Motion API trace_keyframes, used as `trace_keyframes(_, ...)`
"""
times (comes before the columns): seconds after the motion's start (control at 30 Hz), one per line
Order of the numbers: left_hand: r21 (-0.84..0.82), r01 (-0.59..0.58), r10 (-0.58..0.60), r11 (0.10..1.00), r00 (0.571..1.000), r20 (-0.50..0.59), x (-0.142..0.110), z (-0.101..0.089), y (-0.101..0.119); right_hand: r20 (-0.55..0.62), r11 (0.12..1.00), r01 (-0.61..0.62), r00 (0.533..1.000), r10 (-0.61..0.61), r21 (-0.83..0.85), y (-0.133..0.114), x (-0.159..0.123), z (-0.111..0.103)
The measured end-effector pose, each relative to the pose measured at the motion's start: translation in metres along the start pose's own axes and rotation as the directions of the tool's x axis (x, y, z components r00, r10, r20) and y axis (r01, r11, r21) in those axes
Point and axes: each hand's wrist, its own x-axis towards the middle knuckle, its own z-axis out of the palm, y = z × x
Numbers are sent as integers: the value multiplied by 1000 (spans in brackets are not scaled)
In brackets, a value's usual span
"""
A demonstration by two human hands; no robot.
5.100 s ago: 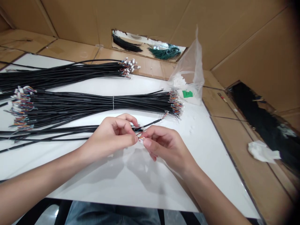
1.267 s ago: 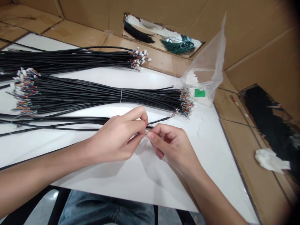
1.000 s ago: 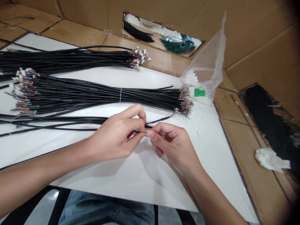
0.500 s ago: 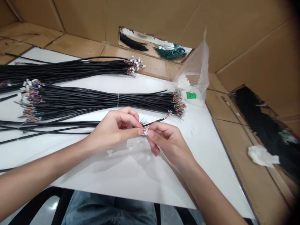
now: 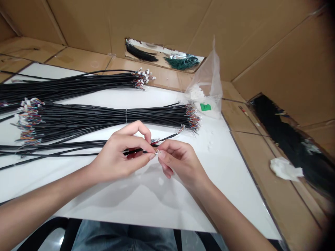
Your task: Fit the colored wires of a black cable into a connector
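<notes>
My left hand (image 5: pixel 123 157) pinches the end of a thin black cable (image 5: pixel 78 153) that runs off to the left over the white table (image 5: pixel 146 202). My right hand (image 5: pixel 178 162) is closed in a pinch right against it, holding a tiny white connector (image 5: pixel 157 152) at the cable's coloured wire ends. The fingertips of both hands meet just above the table. Behind them lies a tied bundle of black cables (image 5: pixel 110 116) with coloured wire tips at its right end.
A second cable bundle (image 5: pixel 78 82) with white connectors lies farther back. A clear plastic bag (image 5: pixel 206 90) of small white parts stands at the back right. Cardboard walls surround the table, with a crumpled white tissue (image 5: pixel 285 169) on the cardboard to the right.
Both hands have stayed pinched together on the cable end, with small finger shifts; the left index finger has arched up. The view has swung slightly.
</notes>
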Motion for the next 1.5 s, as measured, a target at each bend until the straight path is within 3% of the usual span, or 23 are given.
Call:
trace_keyframes(0.17, 127, -181, 187, 975, 981, -40, -4, 2, 5, -17, 997, 77, 997, -77, -31, -3, -4, 3)
trace_keyframes(0.4, 314, -311, 341, 897, 939, -41, -11, 3, 9, 76, 997, 36, 996, -42, 73, -2, -4, 1)
trace_keyframes(0.53, 221, -229, 248, 948, 967, -63, -10, 3, 9, 94, 996, 30, 995, -37, 81, 0, -3, 0)
trace_keyframes(0.67, -16, 22, -23, 1000, 996, -85, -4, 4, 8, -24, 986, 147, 988, -150, -82, -2, -4, 4)
trace_keyframes(0.73, -131, 155, -166, 979, 983, -77, -2, 4, 7, -91, 912, 272, 945, -313, -308, -4, -6, 7)
trace_keyframes(0.83, -262, 289, -309, 921, 950, -40, 0, 3, 6, -35, 642, 446, 805, -593, -624, -4, -8, 10)
trace_keyframes(0.9, -322, 325, -351, 889, 936, -23, 1, 3, 6, 30, 485, 500, 718, -696, -717, -2, -9, 11)
trace_keyframes(0.97, -362, 333, -363, 871, 932, -15, 1, 3, 5, 47, 425, 495, 691, -722, -758, -1, -9, 12)
trace_keyframes(1.17, -398, 367, -398, 840, 917, 6, 2, 5, 2, 14, 427, 430, 717, -697, -795, -1, -9, 14)
trace_keyframes(1.3, -358, 339, -365, 870, 931, -5, 2, 5, 2, 10, 435, 407, 739, -674, -803, -2, -10, 15)
trace_keyframes(1.5, -293, 325, -349, 899, 937, -33, 0, 6, 1, -59, 618, 324, 854, -516, -716, -8, -10, 16)
